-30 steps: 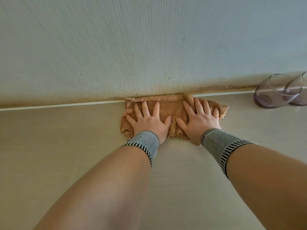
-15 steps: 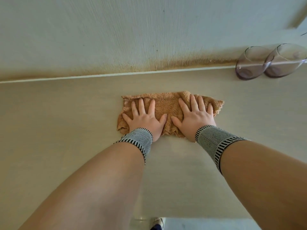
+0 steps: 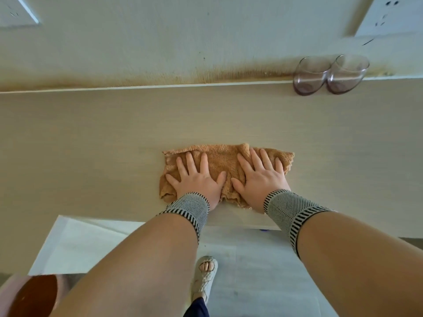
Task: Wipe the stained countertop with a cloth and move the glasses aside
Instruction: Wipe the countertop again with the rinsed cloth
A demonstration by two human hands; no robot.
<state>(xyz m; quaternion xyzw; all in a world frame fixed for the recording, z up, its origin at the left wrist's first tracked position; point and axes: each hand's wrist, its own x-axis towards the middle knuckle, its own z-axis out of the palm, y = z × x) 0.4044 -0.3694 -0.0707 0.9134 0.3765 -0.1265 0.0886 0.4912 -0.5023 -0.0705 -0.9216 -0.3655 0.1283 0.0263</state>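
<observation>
Cloth (image 3: 223, 167) is orange-tan terry, bunched flat on the counter (image 3: 91, 138), close to the near edge & a bit right of centre. Both hands are on top of it w/ fingers straight and spread, palms down, pressing, not gripping anything. Left hand (image 3: 196, 178) covers the left half, right hand (image 3: 261, 177) the right half, thumbs nearly meeting in the middle. Both wrists have grey knit bands w/ black-striped edges.

Two glasses (image 3: 329, 75), clear w/ a purple tint, sit side by side & touching at the far right, right against the wall (image 3: 160, 42), well apart from the cloth. There's a brown stain (image 3: 160, 80) running along the bottom of the wall just above the counter's back edge.

White outlet plate (image 3: 389, 17) up at far right on the wall, another white plate (image 3: 16, 12) far left. Below the counter edge: pale floor (image 3: 251, 271), a foot in a woven sandal (image 3: 204, 274), & a brownish container (image 3: 29, 296) at the bottom left corner.
</observation>
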